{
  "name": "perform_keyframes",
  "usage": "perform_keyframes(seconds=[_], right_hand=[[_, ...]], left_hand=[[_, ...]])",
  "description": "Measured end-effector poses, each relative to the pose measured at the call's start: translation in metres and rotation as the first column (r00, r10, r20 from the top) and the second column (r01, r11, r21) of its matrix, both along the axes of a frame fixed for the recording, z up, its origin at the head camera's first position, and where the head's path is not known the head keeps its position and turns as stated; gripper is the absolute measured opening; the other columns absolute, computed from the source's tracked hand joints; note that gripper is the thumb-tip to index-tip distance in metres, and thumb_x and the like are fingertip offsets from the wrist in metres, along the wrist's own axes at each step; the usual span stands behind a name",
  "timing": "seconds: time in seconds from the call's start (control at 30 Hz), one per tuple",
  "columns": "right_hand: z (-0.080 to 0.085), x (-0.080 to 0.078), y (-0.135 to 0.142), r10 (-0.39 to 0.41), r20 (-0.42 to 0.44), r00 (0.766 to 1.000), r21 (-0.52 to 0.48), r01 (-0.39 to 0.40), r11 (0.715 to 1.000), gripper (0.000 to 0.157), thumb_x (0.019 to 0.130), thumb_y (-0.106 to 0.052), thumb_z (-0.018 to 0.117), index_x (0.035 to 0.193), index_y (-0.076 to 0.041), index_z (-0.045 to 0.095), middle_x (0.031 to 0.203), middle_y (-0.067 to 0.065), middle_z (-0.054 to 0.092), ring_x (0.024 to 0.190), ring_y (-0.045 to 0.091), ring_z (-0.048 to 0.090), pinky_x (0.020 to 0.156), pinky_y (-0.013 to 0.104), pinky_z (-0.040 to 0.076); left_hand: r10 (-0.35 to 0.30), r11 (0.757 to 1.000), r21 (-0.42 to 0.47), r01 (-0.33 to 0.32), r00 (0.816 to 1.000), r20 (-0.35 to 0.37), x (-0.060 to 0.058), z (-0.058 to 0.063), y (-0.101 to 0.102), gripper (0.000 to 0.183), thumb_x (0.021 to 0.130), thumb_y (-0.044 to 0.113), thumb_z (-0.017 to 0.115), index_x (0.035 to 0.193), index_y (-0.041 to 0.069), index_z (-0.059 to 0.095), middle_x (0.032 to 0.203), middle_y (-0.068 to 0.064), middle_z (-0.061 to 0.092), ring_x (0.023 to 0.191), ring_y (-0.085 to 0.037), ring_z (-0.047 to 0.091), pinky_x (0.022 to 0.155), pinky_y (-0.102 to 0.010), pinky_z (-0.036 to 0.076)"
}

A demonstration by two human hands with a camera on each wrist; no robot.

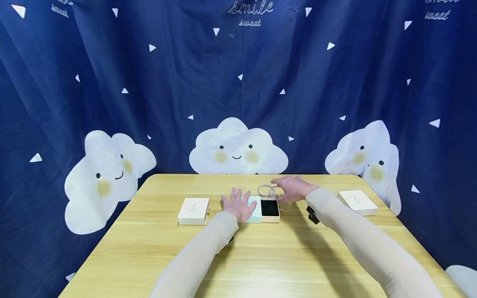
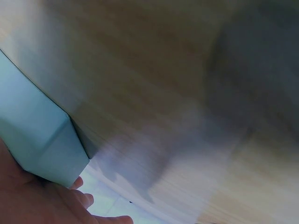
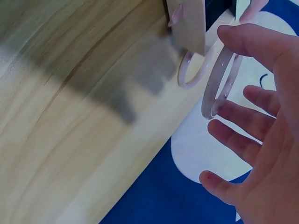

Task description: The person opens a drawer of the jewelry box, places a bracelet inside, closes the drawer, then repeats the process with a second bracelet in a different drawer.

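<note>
A mint-green drawer box [image 1: 255,215] lies mid-table, its tray pulled out to the right and showing a black insert [image 1: 270,208]. My left hand [image 1: 238,206] rests on the box cover with fingers spread; the left wrist view shows the cover's side [image 2: 30,107] beside that hand. Just behind the tray, my right hand [image 1: 294,189] holds a translucent bangle [image 3: 217,84] edgewise between thumb and index finger, the other fingers loosely extended. A second pale bangle [image 3: 181,73] is on the table by the tray's front panel [image 3: 189,28], which carries a small pink ribbon tab [image 3: 176,15].
To the left is a closed white box [image 1: 193,211] with script lettering. Another white box [image 1: 357,202] lies at the right, beyond my right forearm. A dark blue curtain [image 1: 238,99] with clouds hangs behind the far edge of the wooden table [image 1: 261,260].
</note>
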State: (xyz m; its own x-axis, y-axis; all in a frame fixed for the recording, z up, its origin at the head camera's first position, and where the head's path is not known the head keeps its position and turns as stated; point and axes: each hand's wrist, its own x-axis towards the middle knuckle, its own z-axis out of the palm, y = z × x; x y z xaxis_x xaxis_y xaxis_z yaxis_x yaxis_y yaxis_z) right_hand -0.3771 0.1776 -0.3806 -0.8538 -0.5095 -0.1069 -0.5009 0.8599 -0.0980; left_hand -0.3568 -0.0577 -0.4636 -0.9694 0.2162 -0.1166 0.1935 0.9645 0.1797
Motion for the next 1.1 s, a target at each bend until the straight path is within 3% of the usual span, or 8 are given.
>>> perform_keyframes(seconds=[0.3,0.57,0.87,1.1], right_hand=[[0.010,0.013,-0.011,0.054,-0.041,0.998,0.052,-0.052,0.997,0.075,0.078,-0.032,0.083,0.144,-0.015,0.054,0.128,0.006,0.069,0.120,0.028,0.061,0.095,0.063,0.044],[0.015,0.021,-0.014,0.055,-0.008,0.998,0.083,-0.054,0.995,0.079,0.077,-0.029,0.085,0.147,-0.017,0.051,0.135,0.006,0.066,0.128,0.031,0.055,0.103,0.067,0.039],[0.011,0.022,-0.020,0.071,0.008,0.997,0.112,-0.071,0.991,0.084,0.077,-0.029,0.085,0.151,-0.017,0.047,0.138,0.005,0.064,0.131,0.029,0.053,0.105,0.066,0.038],[0.008,0.024,-0.026,0.116,-0.016,0.993,0.151,-0.112,0.982,0.082,0.075,-0.033,0.085,0.147,-0.018,0.050,0.129,0.002,0.069,0.121,0.026,0.058,0.093,0.059,0.044]], left_hand=[[0.002,1.000,0.010,-0.002,1.000,-0.004,0.000,0.001,0.000,0.068,0.102,0.065,0.023,0.161,0.032,0.025,0.169,-0.010,0.018,0.157,-0.034,0.005,0.114,-0.077,0.008],[-0.003,1.000,-0.007,0.003,1.000,0.003,0.000,0.001,-0.001,0.070,0.101,0.067,0.020,0.161,0.032,0.023,0.169,-0.010,0.017,0.157,-0.034,0.005,0.114,-0.077,0.008],[-0.007,1.000,0.009,0.007,1.000,-0.006,0.002,0.000,-0.002,0.069,0.101,0.067,0.019,0.162,0.033,0.023,0.169,-0.010,0.017,0.157,-0.034,0.005,0.114,-0.077,0.008],[0.001,1.000,0.009,-0.001,1.000,-0.011,0.005,0.003,-0.001,0.068,0.102,0.064,0.022,0.161,0.031,0.024,0.169,-0.010,0.019,0.157,-0.034,0.007,0.115,-0.076,0.008]])
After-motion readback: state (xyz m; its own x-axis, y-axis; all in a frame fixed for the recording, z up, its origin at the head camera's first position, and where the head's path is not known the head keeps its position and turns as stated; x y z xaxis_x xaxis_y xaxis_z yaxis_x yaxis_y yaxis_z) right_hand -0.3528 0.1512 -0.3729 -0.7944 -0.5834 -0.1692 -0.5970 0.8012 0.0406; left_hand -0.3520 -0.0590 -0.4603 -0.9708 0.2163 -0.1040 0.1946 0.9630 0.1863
